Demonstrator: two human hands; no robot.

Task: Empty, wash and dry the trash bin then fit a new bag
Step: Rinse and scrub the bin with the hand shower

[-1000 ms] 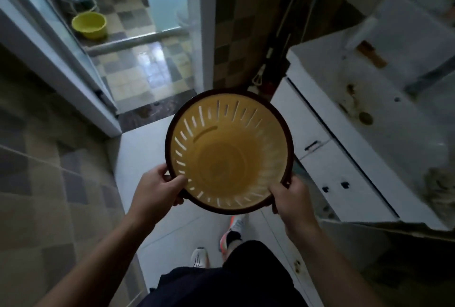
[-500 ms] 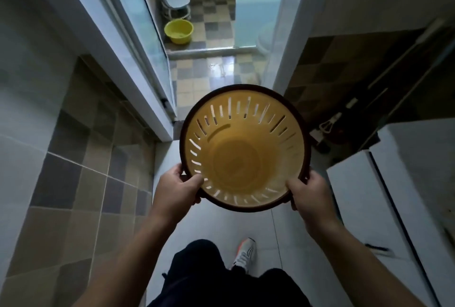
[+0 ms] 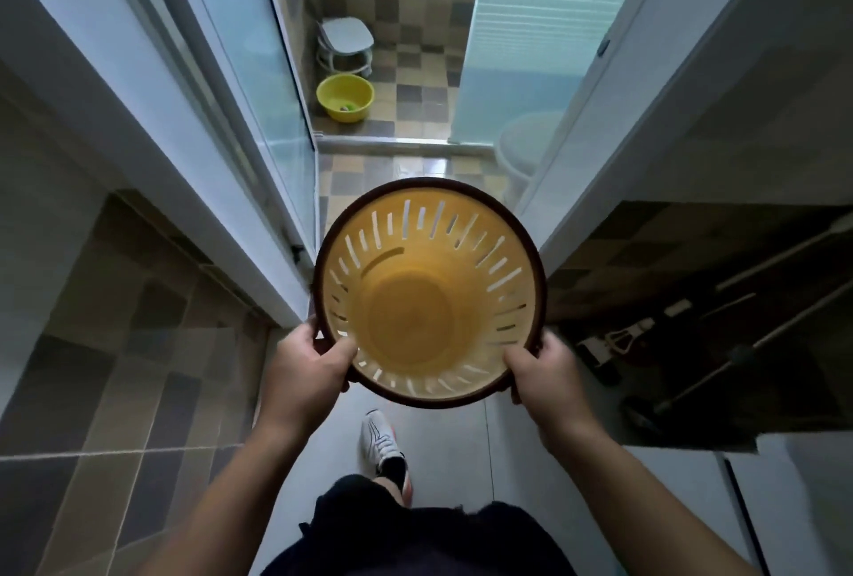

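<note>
1. Head view: we look down into the bin (image 3: 415, 298), a yellow slotted basket with a dark brown rim, held upright in front of us with its mouth facing up at the camera.
2. Our left hand (image 3: 307, 363) grips the rim at its lower left, thumb hooked over the edge into the bin and fingers curled beneath.
3. Our right hand (image 3: 544, 372) grips the rim at its lower right in the same way, so both hands are clamped on the bin, one on each side.
4. The inside of the bin shows bare yellow plastic, with light coming through the slots in its wall.
5. The bin hangs above the grey floor (image 3: 443, 446), just before an open doorway.
6. Below it we see one white shoe (image 3: 381, 437) on the floor and dark shorts (image 3: 415, 538) at the bottom edge.
7. Through the doorway lies a checkered tile floor, with a yellow basin (image 3: 345, 97) on it and a white stool (image 3: 346, 44) just behind the basin.
8. A glass door (image 3: 249, 49) stands on the left of the opening.
9. At the right, mop poles (image 3: 720, 344) lean in a dark corner.
</note>
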